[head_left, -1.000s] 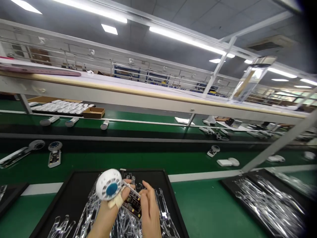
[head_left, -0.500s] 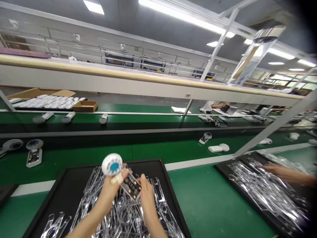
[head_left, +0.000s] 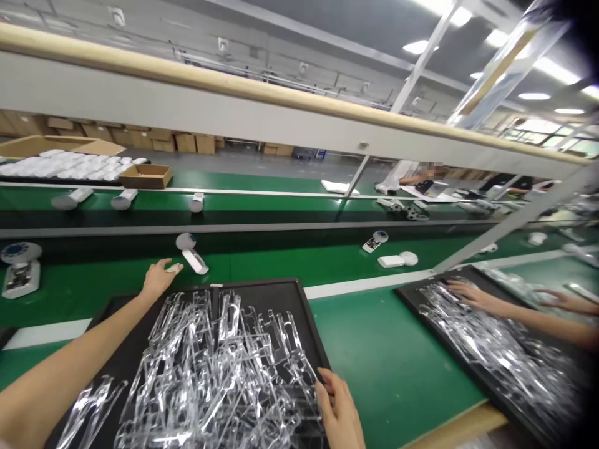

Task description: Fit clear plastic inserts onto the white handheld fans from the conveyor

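My left hand (head_left: 159,279) reaches out over the green conveyor, open, a pale cover on one finger. Just past its fingertips lies a white round-headed handheld device (head_left: 193,254), which looks apart from them. My right hand (head_left: 340,408) is at the right rim of a black tray (head_left: 276,292); its fingers are loosely bent and nothing shows between them. Whether it touches the rim or a clear part is hard to see. Many tangled clear plastic frames (head_left: 219,374) fill the tray between my hands.
Similar devices lie along the belt, one with exposed insides (head_left: 22,271) at left and a white one (head_left: 397,259) at right. Another person's hands (head_left: 477,298) work over a second black tray (head_left: 449,312). A slanted metal post (head_left: 505,227) stands between belt and bench.
The white device was in both hands over the tray; now one lies on the belt beyond my left hand. My right hand has dropped to the tray's right rim. The view has tilted down.
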A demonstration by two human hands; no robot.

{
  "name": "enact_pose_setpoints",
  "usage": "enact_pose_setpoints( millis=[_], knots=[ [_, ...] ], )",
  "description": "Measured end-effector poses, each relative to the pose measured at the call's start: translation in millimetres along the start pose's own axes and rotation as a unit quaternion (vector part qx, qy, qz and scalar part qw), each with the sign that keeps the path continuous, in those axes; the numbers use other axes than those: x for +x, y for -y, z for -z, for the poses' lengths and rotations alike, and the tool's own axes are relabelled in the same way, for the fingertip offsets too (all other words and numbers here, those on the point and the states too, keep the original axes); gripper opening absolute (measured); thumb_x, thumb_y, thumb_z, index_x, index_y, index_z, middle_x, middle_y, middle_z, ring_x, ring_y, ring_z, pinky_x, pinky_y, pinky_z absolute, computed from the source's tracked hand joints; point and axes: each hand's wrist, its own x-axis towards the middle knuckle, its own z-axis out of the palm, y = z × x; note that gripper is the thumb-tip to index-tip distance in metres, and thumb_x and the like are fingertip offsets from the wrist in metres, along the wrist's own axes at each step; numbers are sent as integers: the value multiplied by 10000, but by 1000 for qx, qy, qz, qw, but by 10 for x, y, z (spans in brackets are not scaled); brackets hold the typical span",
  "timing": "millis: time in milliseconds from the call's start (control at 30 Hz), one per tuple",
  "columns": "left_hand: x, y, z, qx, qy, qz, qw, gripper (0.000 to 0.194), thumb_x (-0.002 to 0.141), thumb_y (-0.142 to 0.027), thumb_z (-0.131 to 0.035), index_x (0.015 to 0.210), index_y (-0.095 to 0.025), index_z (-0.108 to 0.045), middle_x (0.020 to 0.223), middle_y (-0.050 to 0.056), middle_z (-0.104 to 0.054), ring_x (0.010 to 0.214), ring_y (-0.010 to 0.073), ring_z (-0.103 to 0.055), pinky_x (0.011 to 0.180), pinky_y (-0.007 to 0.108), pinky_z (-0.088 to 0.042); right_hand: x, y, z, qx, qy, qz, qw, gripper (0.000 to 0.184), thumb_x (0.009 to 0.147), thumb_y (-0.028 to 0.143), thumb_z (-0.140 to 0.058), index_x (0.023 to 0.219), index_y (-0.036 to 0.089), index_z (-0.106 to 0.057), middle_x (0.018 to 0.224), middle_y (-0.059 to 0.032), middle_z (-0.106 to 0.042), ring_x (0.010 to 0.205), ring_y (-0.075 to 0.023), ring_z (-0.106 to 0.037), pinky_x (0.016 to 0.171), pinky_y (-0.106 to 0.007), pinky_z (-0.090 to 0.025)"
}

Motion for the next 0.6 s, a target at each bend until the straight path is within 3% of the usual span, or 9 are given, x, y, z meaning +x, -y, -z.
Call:
enact_pose_setpoints(
  millis=[133, 233, 300, 433, 600],
  knots=[
    [-620, 504, 224, 39, 36, -16, 998, 764, 710, -618, -483, 1267, -94, -483, 1181, 197, -580, 1145, 357, -501, 934, 432, -400, -247, -215, -156, -105, -14, 62, 992, 574, 848, 568, -362, 1280, 195, -424, 1248, -132, -522, 1160, -311, -462, 901, -425, -424],
    [-1166, 887, 375, 56, 57, -22, 997, 822, 702, -677, -432, 1293, -107, -445, 1241, 189, -541, 1175, 348, -478, 974, 442, -370, -286, -186, -237, -164, 42, 77, 983, 696, 814, 608, -399, 1325, 137, -360, 1302, -178, -469, 1193, -352, -424, 915, -473, -406],
    [-1488, 1071, 427, 45, 63, -18, 997, 800, 719, -676, -416, 1299, -126, -428, 1267, 174, -520, 1199, 333, -455, 993, 440, -355, -249, -92, -281, -191, 41, 73, 978, 734, 806, 625, -370, 1327, 108, -348, 1298, -199, -461, 1177, -375, -430, 903, -509, -399],
    [-1917, 1169, 431, 0, 66, 6, 998, 748, 739, -653, -420, 1290, -147, -415, 1284, 159, -479, 1226, 316, -423, 1010, 450, -343, -121, 121, -389, -194, 49, 97, 975, 675, 840, 567, -277, 1328, 106, -343, 1270, -194, -482, 1154, -369, -455, 890, -519, -401],
    [-2073, 1078, 476, -60, -22, 21, 998, 781, 740, -622, -452, 1327, -119, -341, 1325, 179, -405, 1272, 303, -368, 1049, 437, -309, 24, 225, -455, -117, 97, 128, 980, 643, 848, 497, -286, 1329, 73, -338, 1315, -200, -438, 1209, -336, -408, 946, -487, -386]
  ],
)
